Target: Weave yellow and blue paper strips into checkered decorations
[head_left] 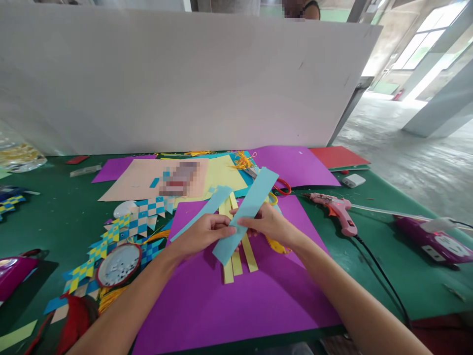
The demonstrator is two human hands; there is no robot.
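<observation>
Over a purple paper sheet [236, 301] both hands hold crossed paper strips. My left hand [201, 235] pinches a light blue strip [207, 209] running up to the right, together with three yellow strips [238, 261] that hang down below. My right hand [269, 224] grips a wider light blue strip [247, 212] that lies diagonally across the yellow ones. Fingers of both hands are closed on the strips.
Woven blue-and-yellow paper pieces [121, 236] and a round lid with small white bits [118, 265] lie left. A pink glue gun [338, 209] with cord, red-handled scissors [281, 186] and a power strip [436, 241] lie right. A white board [185, 79] walls the back; a person stands behind it.
</observation>
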